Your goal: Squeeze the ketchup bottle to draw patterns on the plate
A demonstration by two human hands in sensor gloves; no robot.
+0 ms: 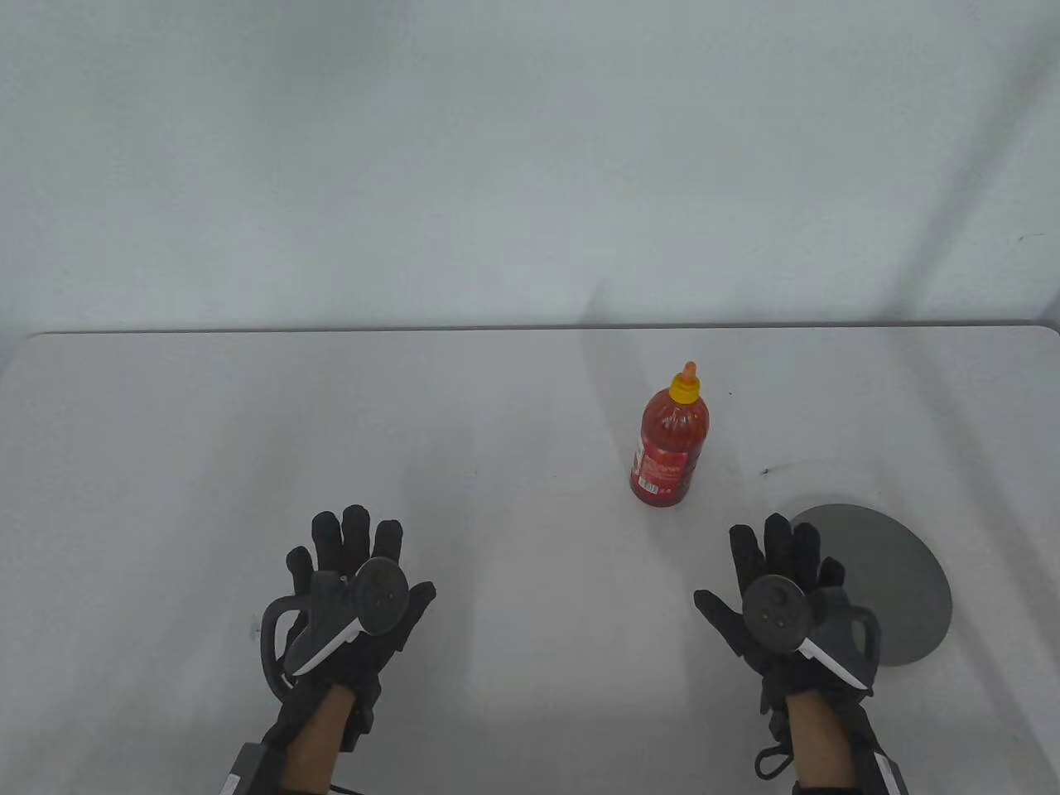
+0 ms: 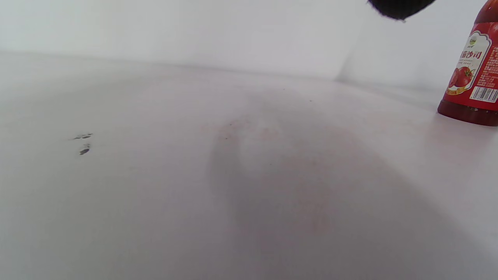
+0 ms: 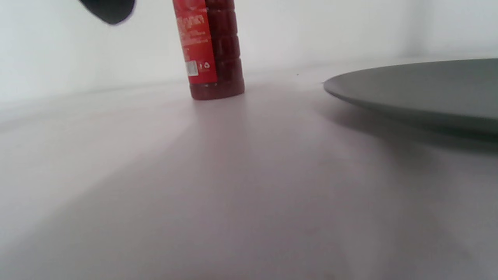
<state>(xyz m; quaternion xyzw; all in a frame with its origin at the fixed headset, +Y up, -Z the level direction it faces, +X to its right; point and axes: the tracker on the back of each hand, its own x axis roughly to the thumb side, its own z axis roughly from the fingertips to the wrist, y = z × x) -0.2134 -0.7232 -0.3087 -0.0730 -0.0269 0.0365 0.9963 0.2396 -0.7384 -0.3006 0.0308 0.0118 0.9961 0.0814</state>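
Observation:
A red ketchup bottle point(image 1: 669, 443) with a yellow cap stands upright right of the table's middle; its lower body also shows in the left wrist view point(image 2: 472, 74) and the right wrist view point(image 3: 210, 50). A grey plate point(image 1: 890, 592) lies at the front right, partly hidden behind my right hand; its rim point(image 3: 408, 93) fills the right side of the right wrist view. My left hand point(image 1: 356, 555) lies flat near the front left, fingers straight, holding nothing. My right hand point(image 1: 774, 559) lies flat just left of the plate, fingers straight and empty, a short way in front of the bottle.
The white table point(image 1: 497, 431) ends at a far edge against a pale wall. Small dark marks point(image 2: 83, 142) sit on the tabletop.

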